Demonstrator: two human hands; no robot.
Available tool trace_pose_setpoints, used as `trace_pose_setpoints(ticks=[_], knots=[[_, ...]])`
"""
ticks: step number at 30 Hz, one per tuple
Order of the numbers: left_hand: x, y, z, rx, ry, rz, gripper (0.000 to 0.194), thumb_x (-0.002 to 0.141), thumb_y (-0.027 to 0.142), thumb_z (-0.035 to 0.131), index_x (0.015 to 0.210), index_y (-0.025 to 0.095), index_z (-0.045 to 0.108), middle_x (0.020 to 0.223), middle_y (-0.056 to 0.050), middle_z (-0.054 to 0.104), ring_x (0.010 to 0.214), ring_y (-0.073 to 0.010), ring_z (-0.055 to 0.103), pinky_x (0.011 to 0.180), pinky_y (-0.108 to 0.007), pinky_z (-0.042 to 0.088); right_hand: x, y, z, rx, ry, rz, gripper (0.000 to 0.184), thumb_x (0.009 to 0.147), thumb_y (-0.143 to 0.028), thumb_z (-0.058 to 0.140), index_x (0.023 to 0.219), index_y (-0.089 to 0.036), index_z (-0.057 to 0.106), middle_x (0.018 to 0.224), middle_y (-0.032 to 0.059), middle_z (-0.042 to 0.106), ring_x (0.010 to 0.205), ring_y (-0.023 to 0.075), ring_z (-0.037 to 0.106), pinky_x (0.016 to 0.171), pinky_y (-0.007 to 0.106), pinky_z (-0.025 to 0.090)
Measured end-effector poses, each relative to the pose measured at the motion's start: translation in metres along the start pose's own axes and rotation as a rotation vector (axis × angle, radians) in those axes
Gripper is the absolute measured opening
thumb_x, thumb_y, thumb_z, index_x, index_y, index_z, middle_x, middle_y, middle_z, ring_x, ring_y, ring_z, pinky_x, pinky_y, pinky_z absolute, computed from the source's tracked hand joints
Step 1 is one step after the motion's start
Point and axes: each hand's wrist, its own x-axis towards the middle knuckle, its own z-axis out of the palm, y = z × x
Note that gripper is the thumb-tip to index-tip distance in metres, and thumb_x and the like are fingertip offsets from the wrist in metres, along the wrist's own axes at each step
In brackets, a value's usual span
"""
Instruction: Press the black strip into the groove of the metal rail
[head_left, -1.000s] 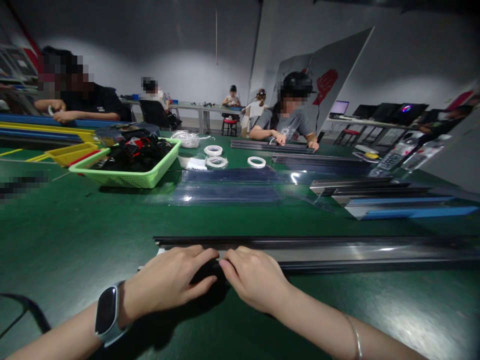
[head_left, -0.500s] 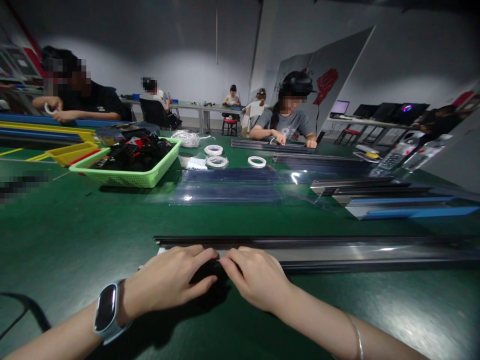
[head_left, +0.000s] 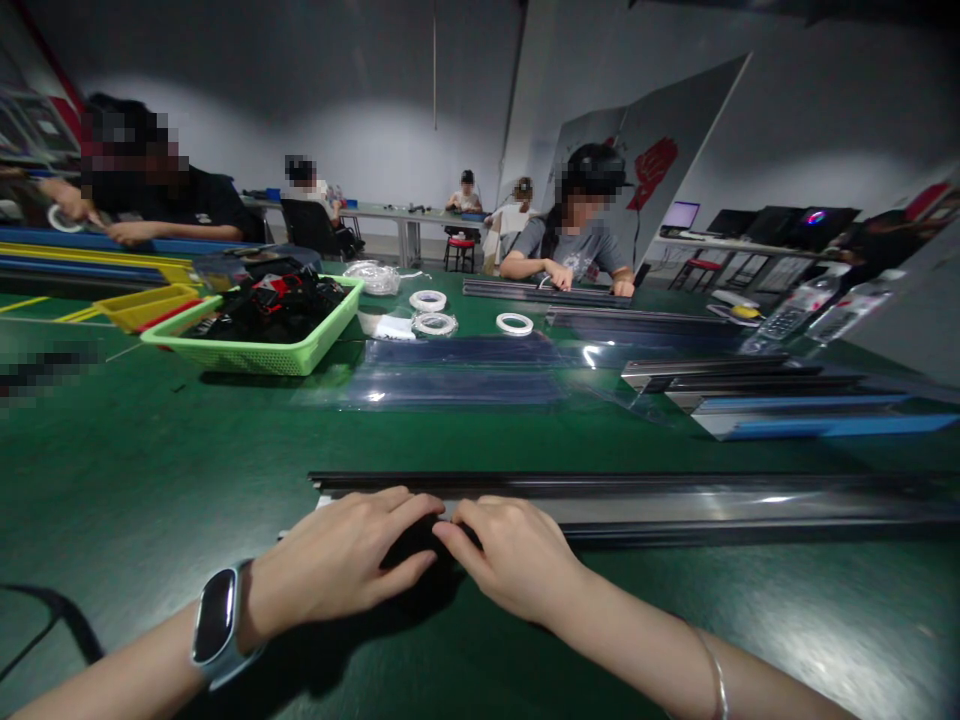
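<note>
A long black rail [head_left: 675, 505] with a silvery channel lies across the green table [head_left: 150, 470] in front of me. My left hand [head_left: 341, 560], with a smartwatch on the wrist, lies curled over the rail's left end, fingers wrapped round a dark part of it. My right hand [head_left: 510, 555] rests beside it, fingertips pinched on the same spot and touching the left fingers. What the fingers pinch is hidden under the hands.
A green basket [head_left: 259, 350] of black and red parts stands at the back left beside a yellow tray [head_left: 139, 305]. Clear plastic sleeves [head_left: 450, 370], white tape rolls [head_left: 514, 323] and stacked rails [head_left: 787, 400] lie beyond. Other people sit at work opposite and to the left.
My hands have barely moved; the fingertips have drawn slightly closer on the rail's end. A person at the far left has moved a hand with a tape roll leftward.
</note>
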Motion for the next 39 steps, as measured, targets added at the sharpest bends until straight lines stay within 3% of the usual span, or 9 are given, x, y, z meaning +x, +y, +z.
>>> trace_pose_setpoints(ticks=[6, 24, 39], knots=[[0.0015, -0.0013, 0.0005, 0.022, -0.005, 0.004, 0.028, 0.090, 0.040, 0.037, 0.110, 0.024, 0.049, 0.089, -0.003, 0.061, 0.079, -0.0192, 0.061, 0.073, -0.030, 0.047, 0.0008, -0.0006, -0.0016, 0.021, 0.010, 0.010, 0.042, 0.095, -0.044, 0.027, 0.091, -0.022, 0.063, 0.079, 0.0027, 0.067, 0.071, 0.0159, 0.062, 0.060, 0.025, 0.039], [0.0004, 0.0001, -0.0021, -0.006, -0.009, -0.010, 0.033, 0.090, 0.040, 0.039, 0.120, 0.027, 0.044, 0.102, -0.004, 0.062, 0.089, -0.0204, 0.061, 0.082, -0.033, 0.047, 0.0006, -0.0007, -0.0010, 0.015, 0.018, 0.049, 0.041, 0.094, -0.045, 0.028, 0.089, -0.023, 0.062, 0.075, 0.0011, 0.067, 0.067, 0.0163, 0.063, 0.056, 0.025, 0.037], [-0.0002, 0.0007, -0.0040, -0.031, -0.054, -0.030, 0.030, 0.090, 0.041, 0.038, 0.115, 0.026, 0.046, 0.096, -0.003, 0.063, 0.086, -0.0207, 0.062, 0.076, -0.031, 0.047, 0.0012, -0.0010, -0.0007, 0.057, 0.025, 0.115, 0.041, 0.094, -0.045, 0.028, 0.088, -0.022, 0.061, 0.076, 0.0023, 0.067, 0.068, 0.0155, 0.063, 0.056, 0.025, 0.037]])
